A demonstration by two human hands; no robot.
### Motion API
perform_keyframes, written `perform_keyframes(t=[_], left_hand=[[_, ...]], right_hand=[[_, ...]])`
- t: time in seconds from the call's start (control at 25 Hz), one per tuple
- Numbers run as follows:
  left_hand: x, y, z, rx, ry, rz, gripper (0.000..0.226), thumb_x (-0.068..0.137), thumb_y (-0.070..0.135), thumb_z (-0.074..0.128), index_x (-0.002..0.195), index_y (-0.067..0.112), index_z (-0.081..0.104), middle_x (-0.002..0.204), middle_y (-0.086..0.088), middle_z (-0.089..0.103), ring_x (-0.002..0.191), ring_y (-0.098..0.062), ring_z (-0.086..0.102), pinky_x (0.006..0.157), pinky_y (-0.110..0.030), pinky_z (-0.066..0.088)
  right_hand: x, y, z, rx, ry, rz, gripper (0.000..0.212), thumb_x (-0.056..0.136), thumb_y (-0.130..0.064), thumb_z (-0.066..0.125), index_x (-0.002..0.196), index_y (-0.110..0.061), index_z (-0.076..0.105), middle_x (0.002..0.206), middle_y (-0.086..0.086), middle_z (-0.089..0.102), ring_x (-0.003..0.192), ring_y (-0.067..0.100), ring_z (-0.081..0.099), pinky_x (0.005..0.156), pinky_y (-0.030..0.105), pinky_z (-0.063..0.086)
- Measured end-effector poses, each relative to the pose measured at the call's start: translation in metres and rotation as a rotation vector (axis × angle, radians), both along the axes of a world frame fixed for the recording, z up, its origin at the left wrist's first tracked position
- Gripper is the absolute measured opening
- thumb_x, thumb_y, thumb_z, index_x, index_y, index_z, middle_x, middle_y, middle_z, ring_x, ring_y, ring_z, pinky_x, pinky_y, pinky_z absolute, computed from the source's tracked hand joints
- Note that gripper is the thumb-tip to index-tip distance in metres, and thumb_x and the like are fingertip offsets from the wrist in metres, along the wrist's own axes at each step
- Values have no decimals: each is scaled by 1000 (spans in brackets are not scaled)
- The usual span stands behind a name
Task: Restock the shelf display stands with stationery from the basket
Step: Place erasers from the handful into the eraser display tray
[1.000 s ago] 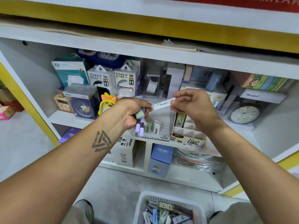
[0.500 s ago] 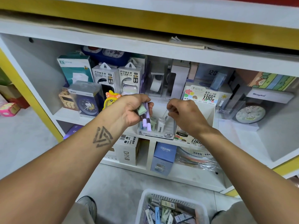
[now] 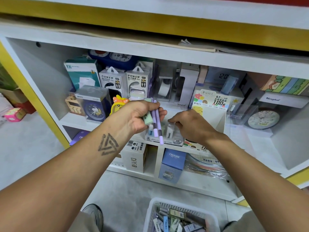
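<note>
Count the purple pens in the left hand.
2. Both purple pens lie side by side in the left hand, beside a green eraser, tips pointing down over the display stand. The fingers could hide another.

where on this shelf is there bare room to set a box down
Bare shelf board shows right of the lead-refill display box, in front of the round clock. A smaller strip lies left of the blue clock box. The middle, around the clear stand, is crowded.
</note>
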State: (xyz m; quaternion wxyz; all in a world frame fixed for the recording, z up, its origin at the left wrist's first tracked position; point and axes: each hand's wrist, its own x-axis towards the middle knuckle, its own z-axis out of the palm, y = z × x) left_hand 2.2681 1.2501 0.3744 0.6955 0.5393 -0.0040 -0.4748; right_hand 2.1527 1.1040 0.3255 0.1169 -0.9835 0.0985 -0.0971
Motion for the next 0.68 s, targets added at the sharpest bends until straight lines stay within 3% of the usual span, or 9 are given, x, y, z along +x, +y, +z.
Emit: perform_keyframes(t=[0.08, 0.2, 0.28, 0.36, 0.52, 0.68], left_hand=[[0, -1, 1, -24, 9, 15, 10, 98, 2, 53, 89, 0, 57, 82, -16, 63, 73, -24, 65, 71, -35, 55], [0, -4, 3, -93, -4, 70, 6, 98, 1, 53, 93, 0, 57, 83, -16, 63, 74, -25, 66, 65, -35, 58], [0, -6, 4, -145, -10, 126, 8, 98, 1, 54, 91, 3, 57, 79, -14, 62, 73, -24, 67, 59, -35, 61], [-2, -10, 4, -178, -17, 176, 11, 97, 2, 55, 87, 4, 58, 77, -13, 62, 74, -25, 67, 62, -35, 61], [-12, -19, 6, -171, -40, 220, 9, 96, 0, 56, 88, 3, 58, 74, -15, 66, 75, -28, 69, 72, -40, 60], [-38, -31, 9, -118, -114, 50, 5, 95, -1, 57, 98, 2, 59, 70, -14, 64, 63, -22, 65, 52, -26, 57]], right_hand=[[2, 4, 6, 145, -39, -60, 30, 97, -5, 55, 120, -14, 72, 119, 5, 72, 105, 20, 67, 96, 36, 52], [2, 18, 25, 794, -164, -167, 10, 98, -22, 63, 98, -13, 69, 89, 8, 77, 77, 22, 74, 75, 38, 58], [-4, 22, 35, 1037, -89, -127, 22, 92, -28, 72, 97, -9, 62, 86, 15, 77, 75, 30, 75, 66, 36, 59], [-12, 26, 42, 1229, 0, -35, 24, 86, -16, 76, 101, -5, 60, 90, 24, 75, 73, 33, 74, 61, 32, 59], [-31, 5, 50, 1120, -226, -169, 12, 83, 4, 74, 95, 3, 71, 78, 18, 71, 62, 20, 66, 60, 25, 53], [-65, -34, 63, 1297, -605, -297, 10, 87, 7, 67, 90, -1, 73, 78, 7, 71, 69, 12, 63, 71, 20, 52]])
